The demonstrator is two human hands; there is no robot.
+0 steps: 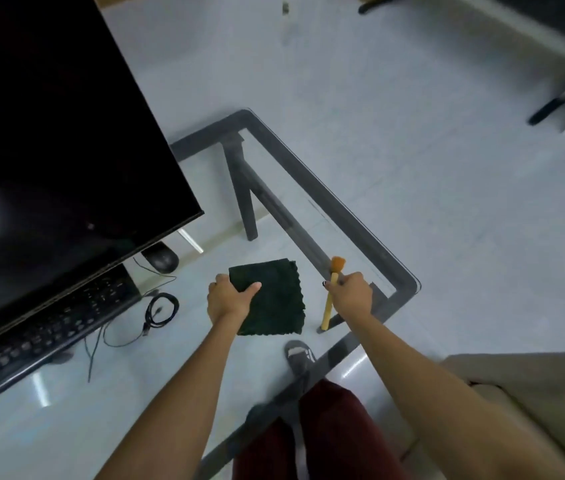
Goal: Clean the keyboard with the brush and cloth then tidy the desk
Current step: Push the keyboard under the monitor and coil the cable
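We see one glass desk, one monitor, one keyboard beneath it — then one dark cloth, pinched in our left hand, and one brush, gripped by our right hand.

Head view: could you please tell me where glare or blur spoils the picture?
Head view: bright streaks of glare on the monitor and glass desk; keyboard keys smeared, dim; edges bowed by the wide lens; cloth and brush fairly sharp.
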